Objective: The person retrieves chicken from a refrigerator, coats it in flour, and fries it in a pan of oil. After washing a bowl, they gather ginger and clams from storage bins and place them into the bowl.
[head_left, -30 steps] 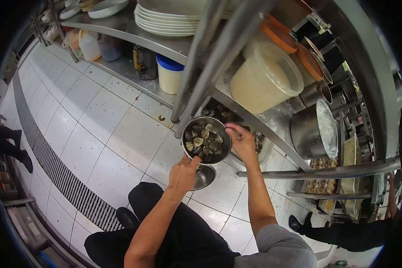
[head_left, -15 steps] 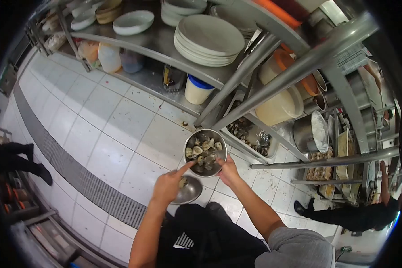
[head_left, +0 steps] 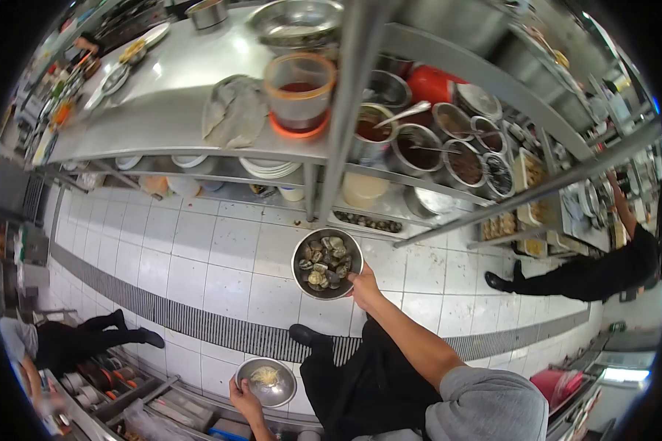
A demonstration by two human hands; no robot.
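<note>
My right hand (head_left: 365, 287) grips the rim of a round metal bowl (head_left: 326, 292), with the thumb over its edge. Clams in their shells (head_left: 326, 259) lie inside it. Lower down and to the left, my left hand (head_left: 246, 401) has hold of a smaller metal bowl (head_left: 276, 397) by its left side. Pale yellow shreds (head_left: 265, 376) sit in this bowl; what they are I cannot make out. The two bowls are apart, both over the tiled floor.
A steel table (head_left: 176, 84) at the front carries a plastic tub with an orange rim (head_left: 299, 88) and a cloth (head_left: 234, 110). Sauce pots (head_left: 419, 147) stand to the right. One person (head_left: 596, 264) is at the right, another (head_left: 73, 338) at the left. A floor drain grate (head_left: 176, 312) crosses the tiles.
My view has risen and swung toward the table top. My left hand has left the clam bowl and moved down left with the smaller bowl. My right hand still holds the clam bowl.
</note>
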